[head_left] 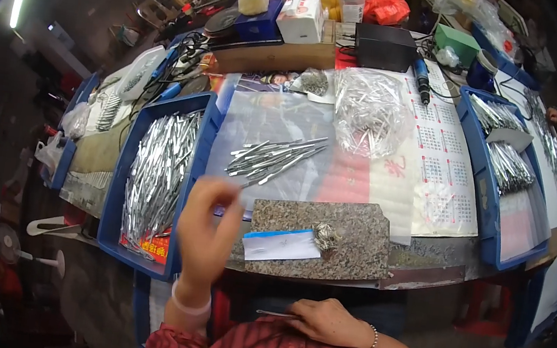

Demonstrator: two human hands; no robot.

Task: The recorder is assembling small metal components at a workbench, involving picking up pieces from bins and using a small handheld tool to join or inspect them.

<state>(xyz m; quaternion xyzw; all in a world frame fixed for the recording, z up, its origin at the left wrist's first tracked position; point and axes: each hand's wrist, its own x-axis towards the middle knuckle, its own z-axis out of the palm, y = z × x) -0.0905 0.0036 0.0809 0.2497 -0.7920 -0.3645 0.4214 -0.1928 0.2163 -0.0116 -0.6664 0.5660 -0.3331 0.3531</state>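
My left hand (207, 231) is raised at the table's front edge, between a blue tray and the stone slab. Its fingers are bent and smeared by motion, so whether they hold anything is unclear. My right hand (333, 326) rests low against my body, its fingers closed on a thin silver metal piece (274, 313) that points left. On the granite slab (356, 217) lie a white paper packet (282, 246) with a blue edge and a small heap of tiny metal parts (326, 236). Beyond my left hand, a loose pile of slim metal rods (273, 158) lies on a plastic sheet.
A blue tray (205, 141) full of similar rods stands at the left. Another blue tray (539, 224) with bundled rods is at the right. A clear bag of metal pieces (371, 112), a black box (384, 47), a tissue pack (301, 20) and a blue-black handheld tool (422, 80) sit farther back.
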